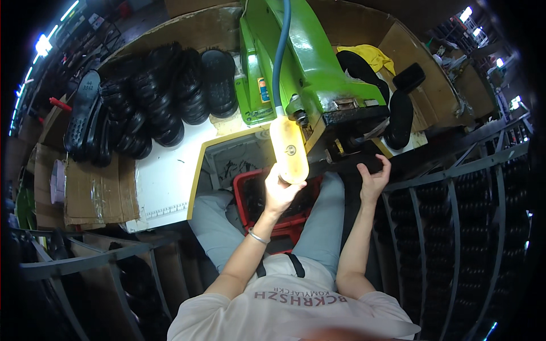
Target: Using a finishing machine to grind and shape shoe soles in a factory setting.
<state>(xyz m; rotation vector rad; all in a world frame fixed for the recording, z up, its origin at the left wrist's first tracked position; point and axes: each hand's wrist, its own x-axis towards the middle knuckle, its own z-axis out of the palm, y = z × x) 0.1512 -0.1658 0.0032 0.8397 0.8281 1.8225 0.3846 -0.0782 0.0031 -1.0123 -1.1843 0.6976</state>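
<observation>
In front of me, a lit yellow lamp head (pixel 289 152) hangs on a blue flexible tube (pixel 280 57). It overlaps my left hand (pixel 280 193), hiding most of its fingers. Only the thumb and a fingertip show at the lamp's lower end; whether they grip anything is hidden. My right hand (pixel 373 181) is below the dark head of a green machine (pixel 310 57). Its thumb and fingers curl round the end of a black shoe sole (pixel 371 165), whose other parts blend into the dark under the machine head.
Stacks of black soles (pixel 159 91) stand on the white tabletop (pixel 162 182) at left, inside cardboard walls (pixel 102 190). More black soles (pixel 401 116) and a yellow cloth (pixel 367 57) are at right. A red crate (pixel 243 199) is below, between my legs. Metal racks (pixel 449 227) flank me.
</observation>
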